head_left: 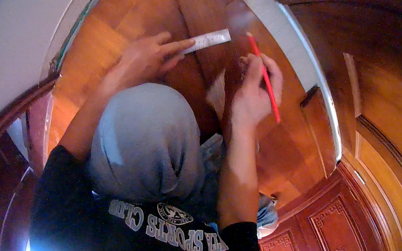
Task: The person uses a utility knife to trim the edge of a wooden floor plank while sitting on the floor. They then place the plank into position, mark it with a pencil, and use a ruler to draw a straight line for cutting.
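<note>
My left hand (157, 52) is at a short silvery metal ruler (213, 40), fingers reaching over its near end; the thumb side is blurred. The ruler lies slantwise over a long dark brown wooden board (193, 1). Just to the right, my right hand (260, 87) grips a red pencil (264, 70) between thumb and fingers. Its pale tip points up and away, a little right of the ruler's far end, and I cannot tell whether it touches the wood. A blurred pale patch (240, 18) shows on the wood beyond the tip.
Brown wooden flooring (118, 16) surrounds the board. A pale wall (26, 13) rises on the left; carved reddish wooden panels (343, 243) stand at the lower right. A rounded grey cloth-covered shape (150, 139) sits between my forearms and hides part of the board.
</note>
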Demonstrator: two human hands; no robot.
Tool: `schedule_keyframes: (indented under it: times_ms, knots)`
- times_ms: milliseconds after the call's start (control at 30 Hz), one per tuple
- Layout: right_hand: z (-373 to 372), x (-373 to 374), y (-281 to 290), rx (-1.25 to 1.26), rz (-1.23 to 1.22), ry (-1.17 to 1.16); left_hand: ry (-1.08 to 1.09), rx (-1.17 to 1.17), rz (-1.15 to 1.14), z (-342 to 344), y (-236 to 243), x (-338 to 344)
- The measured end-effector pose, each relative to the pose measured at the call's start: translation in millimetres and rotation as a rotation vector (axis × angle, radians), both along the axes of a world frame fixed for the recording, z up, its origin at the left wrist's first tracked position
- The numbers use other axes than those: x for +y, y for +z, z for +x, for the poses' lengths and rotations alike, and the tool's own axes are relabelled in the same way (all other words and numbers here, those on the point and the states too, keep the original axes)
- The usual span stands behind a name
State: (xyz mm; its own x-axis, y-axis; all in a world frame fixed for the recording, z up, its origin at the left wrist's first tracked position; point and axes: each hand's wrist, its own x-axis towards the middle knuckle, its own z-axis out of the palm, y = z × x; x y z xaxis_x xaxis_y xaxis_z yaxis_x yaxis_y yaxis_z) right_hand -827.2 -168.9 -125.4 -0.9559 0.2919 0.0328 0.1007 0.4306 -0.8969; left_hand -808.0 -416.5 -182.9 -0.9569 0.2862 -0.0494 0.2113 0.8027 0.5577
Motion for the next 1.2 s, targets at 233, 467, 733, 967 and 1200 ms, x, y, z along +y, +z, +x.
schedule_keyframes:
  times_ms: [233, 467, 733, 967, 1200]
  knots:
    - [58, 33, 21, 0.028, 0.016, 0.090, 0.311, 0.116, 0.471, -32, 41, -21]
    - [69, -1, 35, 0.135, 0.116, 0.501, 0.383, -0.294, 0.941, -105, 76, -35]
    - [53, -4, 19, -0.027, 0.098, 0.249, 0.605, -0.766, 1.433, -101, 58, 4]
    - [36, -27, -5, -0.287, -0.145, -0.020, 0.476, -0.276, 0.717, -114, 11, 9]
    - [42, -35, -39, -0.295, 0.095, 0.079, 0.314, 0.245, -0.105, -114, 8, 21]
